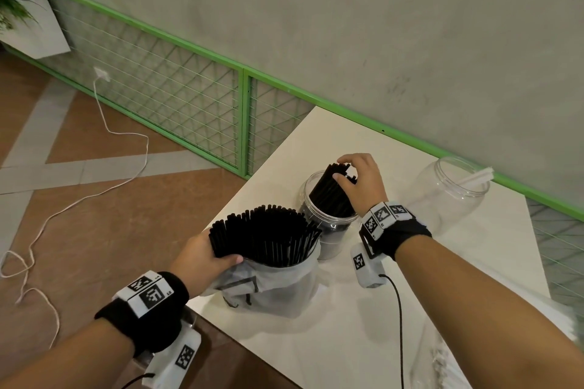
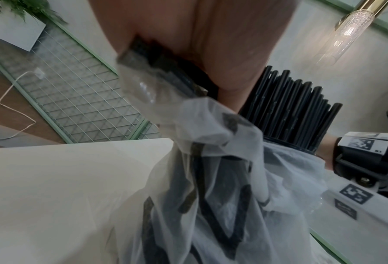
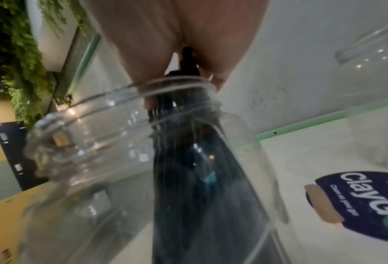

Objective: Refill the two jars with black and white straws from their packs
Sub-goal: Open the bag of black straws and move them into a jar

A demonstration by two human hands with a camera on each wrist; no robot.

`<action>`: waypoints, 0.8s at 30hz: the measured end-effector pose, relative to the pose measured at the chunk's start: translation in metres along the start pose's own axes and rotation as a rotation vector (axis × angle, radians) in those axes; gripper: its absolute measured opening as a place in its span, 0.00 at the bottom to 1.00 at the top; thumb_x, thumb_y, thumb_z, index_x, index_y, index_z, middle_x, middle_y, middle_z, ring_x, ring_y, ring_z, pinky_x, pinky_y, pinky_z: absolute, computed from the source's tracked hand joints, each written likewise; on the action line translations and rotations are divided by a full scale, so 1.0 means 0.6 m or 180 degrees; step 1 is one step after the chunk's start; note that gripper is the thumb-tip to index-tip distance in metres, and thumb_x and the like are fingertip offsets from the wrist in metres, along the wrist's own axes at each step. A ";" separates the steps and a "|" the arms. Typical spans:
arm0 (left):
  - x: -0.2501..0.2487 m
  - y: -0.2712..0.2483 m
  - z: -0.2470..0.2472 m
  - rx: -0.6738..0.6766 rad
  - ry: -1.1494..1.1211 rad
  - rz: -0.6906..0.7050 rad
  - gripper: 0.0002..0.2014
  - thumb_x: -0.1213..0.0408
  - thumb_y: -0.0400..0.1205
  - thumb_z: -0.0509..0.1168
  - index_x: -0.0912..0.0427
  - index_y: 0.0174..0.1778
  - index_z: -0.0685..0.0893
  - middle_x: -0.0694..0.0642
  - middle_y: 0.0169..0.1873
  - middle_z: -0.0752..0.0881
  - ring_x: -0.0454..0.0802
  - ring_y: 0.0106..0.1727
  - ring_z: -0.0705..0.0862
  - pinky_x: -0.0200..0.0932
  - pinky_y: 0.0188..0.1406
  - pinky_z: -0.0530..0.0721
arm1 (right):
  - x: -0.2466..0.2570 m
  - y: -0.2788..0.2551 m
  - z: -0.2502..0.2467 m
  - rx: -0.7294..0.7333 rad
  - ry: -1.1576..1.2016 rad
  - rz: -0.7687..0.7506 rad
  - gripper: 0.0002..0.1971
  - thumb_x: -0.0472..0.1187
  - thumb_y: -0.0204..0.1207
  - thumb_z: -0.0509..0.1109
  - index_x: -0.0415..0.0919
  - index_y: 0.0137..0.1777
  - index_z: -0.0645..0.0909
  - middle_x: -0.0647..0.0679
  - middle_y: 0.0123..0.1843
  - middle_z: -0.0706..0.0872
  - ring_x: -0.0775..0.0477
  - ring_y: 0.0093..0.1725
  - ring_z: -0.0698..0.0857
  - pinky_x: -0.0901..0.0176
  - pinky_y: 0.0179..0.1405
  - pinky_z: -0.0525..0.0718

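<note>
A clear plastic jar (image 1: pixel 328 230) stands mid-table with a bundle of black straws (image 1: pixel 333 193) leaning in it. My right hand (image 1: pixel 357 177) grips the top of that bundle above the jar's mouth; the right wrist view shows the bundle (image 3: pixel 202 160) running down inside the jar (image 3: pixel 98 160). My left hand (image 1: pixel 205 257) holds the open pack of black straws (image 1: pixel 268 234) upright by its thin white plastic bag (image 1: pixel 278 287), also seen as the bag (image 2: pixel 211 196) under the straws (image 2: pixel 290 107). A second clear jar (image 1: pixel 448 196) at the right holds a few white straws (image 1: pixel 477 177).
The white table (image 1: pixel 347 341) ends just left of the pack, above a tiled floor with a loose white cable (image 1: pixel 104 167). A green-framed mesh fence (image 1: pixel 189 98) and a grey wall run behind. A round dark sticker (image 3: pixel 358 203) lies on the table by the jar.
</note>
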State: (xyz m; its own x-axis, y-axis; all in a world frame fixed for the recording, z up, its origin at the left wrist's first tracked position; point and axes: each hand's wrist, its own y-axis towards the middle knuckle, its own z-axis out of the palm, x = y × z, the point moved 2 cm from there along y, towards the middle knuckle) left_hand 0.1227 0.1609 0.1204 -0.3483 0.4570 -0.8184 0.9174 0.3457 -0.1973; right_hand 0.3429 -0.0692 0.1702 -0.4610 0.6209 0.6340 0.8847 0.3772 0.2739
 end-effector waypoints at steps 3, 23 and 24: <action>0.004 0.001 0.001 0.0019 0.0022 0.0014 0.17 0.65 0.73 0.75 0.59 0.57 0.82 0.54 0.49 0.87 0.50 0.51 0.84 0.44 0.52 0.80 | -0.004 -0.003 -0.005 -0.0025 0.0062 0.0034 0.12 0.41 0.77 0.73 0.46 0.60 0.82 0.46 0.62 0.78 0.42 0.65 0.76 0.50 0.70 0.72; 0.005 -0.016 0.013 0.0025 0.0041 0.0255 0.16 0.66 0.74 0.74 0.60 0.57 0.82 0.52 0.46 0.86 0.49 0.48 0.83 0.41 0.47 0.76 | 0.124 -0.242 0.054 0.0892 0.1739 0.0911 0.43 0.45 0.68 0.81 0.53 0.80 0.62 0.57 0.74 0.73 0.62 0.72 0.71 0.54 0.75 0.72; 0.006 -0.017 0.014 0.0019 0.0041 0.0258 0.16 0.66 0.74 0.74 0.60 0.57 0.82 0.51 0.45 0.85 0.49 0.48 0.83 0.40 0.47 0.75 | 0.123 -0.242 0.057 0.0788 0.1915 0.0960 0.44 0.44 0.67 0.82 0.54 0.80 0.61 0.57 0.72 0.75 0.65 0.70 0.74 0.56 0.73 0.74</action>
State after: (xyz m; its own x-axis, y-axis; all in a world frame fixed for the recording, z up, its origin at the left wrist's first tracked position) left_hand 0.1138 0.1521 0.1152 -0.2751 0.4938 -0.8249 0.9438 0.3022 -0.1339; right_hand 0.1778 -0.0547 0.1526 -0.0176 0.2629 0.9647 0.8931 0.4379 -0.1030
